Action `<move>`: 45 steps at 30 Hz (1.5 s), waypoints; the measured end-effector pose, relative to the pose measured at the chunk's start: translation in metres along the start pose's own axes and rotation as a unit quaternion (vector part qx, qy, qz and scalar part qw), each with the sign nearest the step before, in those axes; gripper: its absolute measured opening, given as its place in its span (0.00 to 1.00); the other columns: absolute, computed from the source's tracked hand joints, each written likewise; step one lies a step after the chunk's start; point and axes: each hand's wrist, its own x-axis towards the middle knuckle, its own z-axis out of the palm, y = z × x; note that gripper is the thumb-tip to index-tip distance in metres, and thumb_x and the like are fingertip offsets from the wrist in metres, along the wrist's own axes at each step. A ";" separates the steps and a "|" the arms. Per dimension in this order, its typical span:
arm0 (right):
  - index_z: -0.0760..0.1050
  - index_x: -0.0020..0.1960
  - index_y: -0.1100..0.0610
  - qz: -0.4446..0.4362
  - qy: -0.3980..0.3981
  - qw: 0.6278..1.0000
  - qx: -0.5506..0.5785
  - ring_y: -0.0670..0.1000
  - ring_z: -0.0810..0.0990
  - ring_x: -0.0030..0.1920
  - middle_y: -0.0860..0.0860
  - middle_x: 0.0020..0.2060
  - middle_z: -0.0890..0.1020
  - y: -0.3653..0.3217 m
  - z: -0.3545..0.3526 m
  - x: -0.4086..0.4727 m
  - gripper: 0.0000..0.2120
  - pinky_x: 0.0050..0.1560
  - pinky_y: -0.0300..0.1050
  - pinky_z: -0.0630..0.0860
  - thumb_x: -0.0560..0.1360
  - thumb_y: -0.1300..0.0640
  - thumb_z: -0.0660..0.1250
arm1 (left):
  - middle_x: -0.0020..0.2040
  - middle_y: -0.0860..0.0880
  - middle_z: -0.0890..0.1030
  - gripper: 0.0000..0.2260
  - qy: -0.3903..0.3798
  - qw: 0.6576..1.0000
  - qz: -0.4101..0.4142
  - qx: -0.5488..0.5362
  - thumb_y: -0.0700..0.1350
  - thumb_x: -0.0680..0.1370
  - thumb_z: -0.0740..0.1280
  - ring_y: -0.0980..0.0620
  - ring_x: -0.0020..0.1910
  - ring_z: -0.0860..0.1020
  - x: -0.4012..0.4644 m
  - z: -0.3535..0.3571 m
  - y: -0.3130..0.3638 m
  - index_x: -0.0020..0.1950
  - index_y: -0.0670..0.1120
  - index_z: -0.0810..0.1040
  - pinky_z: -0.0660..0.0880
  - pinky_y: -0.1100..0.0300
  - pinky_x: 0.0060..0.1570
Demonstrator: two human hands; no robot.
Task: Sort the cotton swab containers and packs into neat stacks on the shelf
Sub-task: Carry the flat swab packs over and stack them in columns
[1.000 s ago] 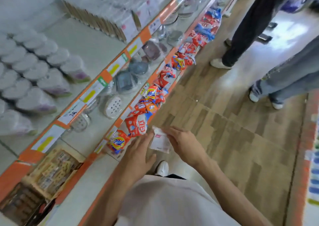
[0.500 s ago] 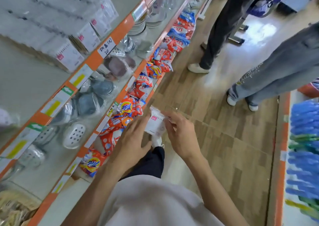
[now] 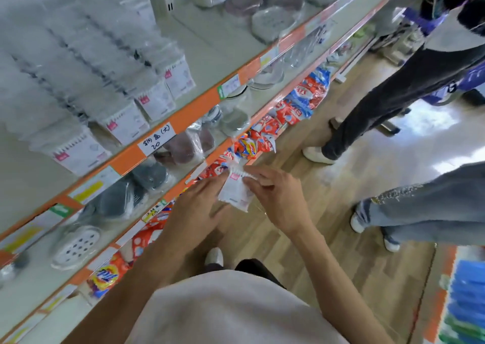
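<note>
Where the head view looks down the aisle, both hands meet on one cotton swab pack (image 3: 234, 192), held in the air between them. Right hand (image 3: 280, 199): fingers curled, pinching the pack's top edge. Left hand (image 3: 195, 212): fingers nearly straight, laid against the pack's left side. Up and left of the hands, rows of stacked swab packs (image 3: 126, 99) stand on the upper shelf (image 3: 183, 118). Beyond the right hand, two bystanders' legs (image 3: 393, 102) stand on the floor.
</note>
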 end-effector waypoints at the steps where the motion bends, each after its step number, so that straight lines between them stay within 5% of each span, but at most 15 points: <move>1: 0.84 0.57 0.52 -0.015 -0.008 1.000 -0.005 0.37 0.79 0.47 0.46 0.50 0.86 0.004 -0.003 0.012 0.09 0.45 0.23 0.70 0.77 0.56 0.72 | 0.64 0.45 0.80 0.31 0.006 1.000 0.002 0.013 0.46 0.73 0.76 0.44 0.61 0.78 0.008 -0.004 0.001 0.75 0.47 0.70 0.78 0.50 0.57; 6: 0.83 0.59 0.55 -0.166 -0.030 0.984 -0.048 0.47 0.84 0.52 0.47 0.56 0.85 0.023 -0.019 0.084 0.09 0.53 0.46 0.80 0.79 0.59 0.71 | 0.72 0.49 0.74 0.28 0.055 0.994 0.035 0.085 0.54 0.76 0.65 0.47 0.72 0.71 0.051 -0.029 -0.004 0.76 0.49 0.70 0.71 0.46 0.68; 14: 0.84 0.56 0.59 -0.341 -0.066 0.938 -0.003 0.50 0.84 0.51 0.52 0.54 0.85 0.003 -0.035 0.250 0.08 0.56 0.38 0.76 0.77 0.63 0.71 | 0.77 0.45 0.68 0.30 0.132 0.968 -0.023 0.212 0.55 0.76 0.68 0.44 0.77 0.64 0.143 -0.092 -0.001 0.77 0.50 0.68 0.64 0.44 0.73; 18: 0.84 0.56 0.59 -0.409 -0.069 0.910 0.013 0.52 0.84 0.51 0.52 0.53 0.85 -0.016 -0.033 0.327 0.08 0.55 0.46 0.79 0.77 0.62 0.71 | 0.77 0.43 0.67 0.28 0.158 0.949 -0.070 0.265 0.57 0.79 0.63 0.44 0.78 0.61 0.193 -0.129 -0.007 0.78 0.50 0.67 0.59 0.48 0.76; 23: 0.82 0.58 0.58 -0.422 -0.084 0.903 0.002 0.53 0.82 0.49 0.51 0.55 0.84 -0.031 -0.011 0.404 0.11 0.52 0.46 0.78 0.77 0.61 0.69 | 0.76 0.43 0.69 0.29 0.156 0.934 -0.130 0.295 0.55 0.78 0.68 0.43 0.78 0.63 0.227 -0.129 -0.020 0.77 0.51 0.67 0.63 0.43 0.74; 30: 0.80 0.61 0.59 -0.451 -0.157 0.879 -0.008 0.53 0.82 0.48 0.53 0.56 0.83 -0.061 0.060 0.474 0.11 0.49 0.38 0.72 0.79 0.62 0.68 | 0.76 0.44 0.68 0.26 0.165 0.910 -0.225 0.306 0.57 0.80 0.62 0.40 0.77 0.64 0.252 -0.139 -0.049 0.77 0.51 0.68 0.62 0.40 0.74; 38: 0.79 0.60 0.62 -0.465 -0.161 0.871 -0.006 0.62 0.79 0.57 0.58 0.56 0.82 -0.078 0.134 0.508 0.12 0.57 0.56 0.76 0.79 0.65 0.63 | 0.78 0.43 0.65 0.27 0.198 0.895 -0.285 0.280 0.58 0.79 0.60 0.40 0.79 0.59 0.269 -0.148 -0.059 0.77 0.51 0.68 0.55 0.41 0.76; 45: 0.79 0.60 0.61 -0.501 -0.162 0.850 -0.023 0.60 0.76 0.60 0.55 0.57 0.81 -0.065 0.146 0.510 0.12 0.59 0.52 0.75 0.78 0.63 0.67 | 0.79 0.44 0.62 0.26 0.203 0.892 -0.306 0.263 0.57 0.81 0.61 0.42 0.80 0.54 0.270 -0.145 -0.065 0.78 0.53 0.66 0.48 0.42 0.77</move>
